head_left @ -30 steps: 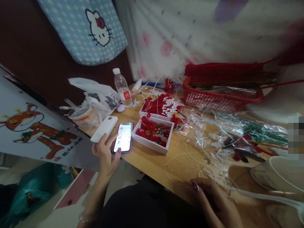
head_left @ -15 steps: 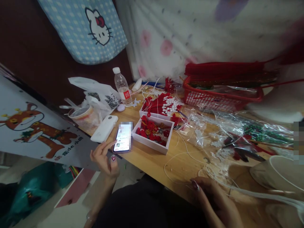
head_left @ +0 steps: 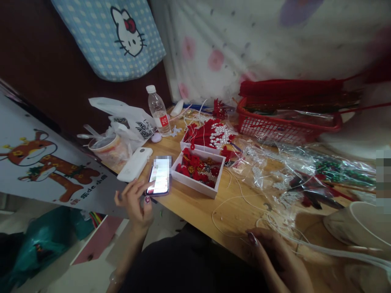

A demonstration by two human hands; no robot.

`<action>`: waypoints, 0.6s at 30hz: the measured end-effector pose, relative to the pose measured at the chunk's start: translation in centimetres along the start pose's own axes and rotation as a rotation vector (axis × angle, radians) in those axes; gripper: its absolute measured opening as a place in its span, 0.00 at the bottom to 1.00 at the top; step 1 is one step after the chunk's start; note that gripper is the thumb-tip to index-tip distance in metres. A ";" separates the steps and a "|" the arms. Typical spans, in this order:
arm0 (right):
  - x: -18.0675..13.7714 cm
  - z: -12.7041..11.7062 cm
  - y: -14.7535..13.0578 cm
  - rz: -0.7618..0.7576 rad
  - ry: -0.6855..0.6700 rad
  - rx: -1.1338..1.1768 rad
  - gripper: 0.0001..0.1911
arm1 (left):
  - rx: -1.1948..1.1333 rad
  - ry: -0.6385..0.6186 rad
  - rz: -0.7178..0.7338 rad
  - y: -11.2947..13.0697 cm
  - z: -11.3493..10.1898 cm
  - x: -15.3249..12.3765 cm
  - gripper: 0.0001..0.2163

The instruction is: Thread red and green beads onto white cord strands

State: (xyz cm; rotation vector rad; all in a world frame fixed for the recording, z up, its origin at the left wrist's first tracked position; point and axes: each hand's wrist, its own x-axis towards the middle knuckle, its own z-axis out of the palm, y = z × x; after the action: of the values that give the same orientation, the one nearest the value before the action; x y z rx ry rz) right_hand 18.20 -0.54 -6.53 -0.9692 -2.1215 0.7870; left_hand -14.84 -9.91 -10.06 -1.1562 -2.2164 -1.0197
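Note:
A lit phone lies flat near the left edge of the wooden table. My left hand hovers just before it, fingers loosely curled, one fingertip at the phone's lower left corner. My right hand rests on the table's near edge with fingers bent down over a bundle of white cord; what the fingers grip is hidden. A white box of red and gold ornaments stands right of the phone.
A white power bank, a cup in a plastic bag and a water bottle stand at the left. A red basket, clear plastic bags, a second box of red tassels with pearls and a pale bowl fill the right.
My left hand has drawn back from the phone towards me and curled; a second ago its fingers lay around the phone's edge. My right hand has stayed put.

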 end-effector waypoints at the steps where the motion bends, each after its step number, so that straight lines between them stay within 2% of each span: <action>1: 0.0 0.0 0.0 0.001 -0.002 0.000 0.06 | 0.002 0.028 0.026 0.0 0.0 -0.1 0.22; 3: 0.0 0.0 0.0 0.002 -0.007 0.004 0.06 | -0.006 0.108 0.075 0.1 0.1 -0.1 0.21; 7: 0.1 0.0 0.1 0.012 -0.012 0.018 0.06 | -0.073 0.161 0.125 -0.2 0.3 -0.2 0.20; 11: 0.0 0.1 0.2 0.028 -0.010 0.015 0.06 | -0.092 0.282 0.150 -0.8 0.7 -0.5 0.25; 13: 0.0 0.1 0.1 0.022 -0.010 0.016 0.07 | -0.069 0.245 0.150 -0.5 0.8 -0.4 0.25; 15: 0.0 0.1 0.0 0.024 -0.003 0.027 0.07 | -0.027 0.138 0.100 0.1 0.8 -0.2 0.23; 18: 0.0 0.2 -0.1 0.045 0.012 0.054 0.07 | 0.026 0.069 0.019 0.9 0.6 0.2 0.28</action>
State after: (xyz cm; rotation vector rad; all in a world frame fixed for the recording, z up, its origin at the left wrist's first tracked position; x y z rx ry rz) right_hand 18.03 -0.62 -6.55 -0.9941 -2.0643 0.8545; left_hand -14.20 -9.04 -9.94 -1.1118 -2.1547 -1.0045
